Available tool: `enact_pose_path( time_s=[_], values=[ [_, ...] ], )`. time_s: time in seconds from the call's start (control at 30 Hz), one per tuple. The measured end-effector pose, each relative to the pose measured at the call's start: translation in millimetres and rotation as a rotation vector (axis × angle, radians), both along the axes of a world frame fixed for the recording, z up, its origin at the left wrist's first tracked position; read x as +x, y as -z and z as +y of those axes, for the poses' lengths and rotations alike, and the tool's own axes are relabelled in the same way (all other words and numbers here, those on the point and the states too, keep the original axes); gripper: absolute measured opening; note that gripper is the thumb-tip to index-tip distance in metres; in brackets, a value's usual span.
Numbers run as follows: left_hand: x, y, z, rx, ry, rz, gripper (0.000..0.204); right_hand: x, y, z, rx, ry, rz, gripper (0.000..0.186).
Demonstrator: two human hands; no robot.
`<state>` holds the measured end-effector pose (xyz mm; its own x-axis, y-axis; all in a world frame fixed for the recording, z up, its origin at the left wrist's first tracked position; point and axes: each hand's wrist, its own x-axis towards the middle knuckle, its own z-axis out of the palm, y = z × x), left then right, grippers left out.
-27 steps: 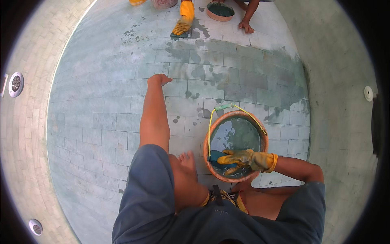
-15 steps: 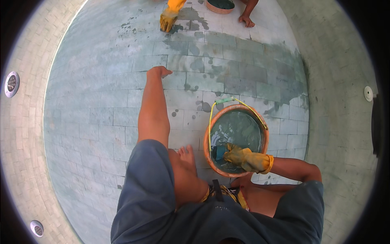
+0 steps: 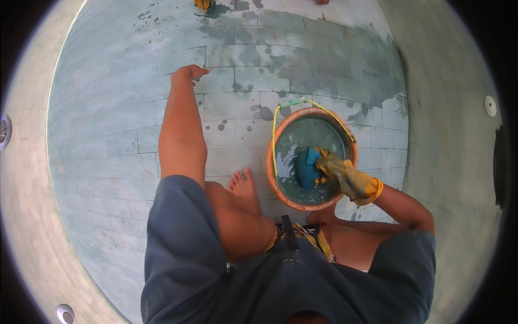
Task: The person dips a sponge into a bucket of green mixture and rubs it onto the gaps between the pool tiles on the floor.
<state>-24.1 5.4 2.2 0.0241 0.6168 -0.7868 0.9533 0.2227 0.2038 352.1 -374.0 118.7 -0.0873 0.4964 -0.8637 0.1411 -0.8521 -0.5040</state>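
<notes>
Gripping a blue sponge [image 3: 306, 173], the gloved R hand [image 3: 338, 171] has it in murky water inside the orange bucket [image 3: 302, 207]. Slick wet glove could let it slip; wrist knocking the rim could slosh water out. Bare L hand [image 3: 190, 73] is ahead by the tiled floor [image 3: 232, 105], grip & contact hard to tell; if leaning, damp tiles could cause a skid.

Pretty bright, even light on the tiled floor [image 3: 124, 141], shadows soft and faint. The right wall [image 3: 448, 162] looks dimmer and kinda smeary. White glare streaks the water [image 3: 321, 131]. Fisheye bows the edges hard, corners go black.
</notes>
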Motion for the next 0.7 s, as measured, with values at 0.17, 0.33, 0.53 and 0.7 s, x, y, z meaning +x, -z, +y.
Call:
enact_pose_path(
  time_s=[0.17,0.33,0.53,0.7],
  values=[
    [17,14,-6,-0.001,-0.013,-0.027,0.076,19,-13,-1,-0.120,0.112,0.109,0.058],
    [9,4,-1,-0.019,0.079,0.041,0.074,0,-32,-7,0.011,0.018,0.045,0.069],
    [22,1,-8,0.018,0.077,0.028,0.073,-21,-59,-4,0.052,-0.088,-0.116,0.040],
    [16,-1,-5,0.079,0.106,0.064,0.068,-19,-46,-12,0.088,0.070,-0.040,0.041]
  ],
)
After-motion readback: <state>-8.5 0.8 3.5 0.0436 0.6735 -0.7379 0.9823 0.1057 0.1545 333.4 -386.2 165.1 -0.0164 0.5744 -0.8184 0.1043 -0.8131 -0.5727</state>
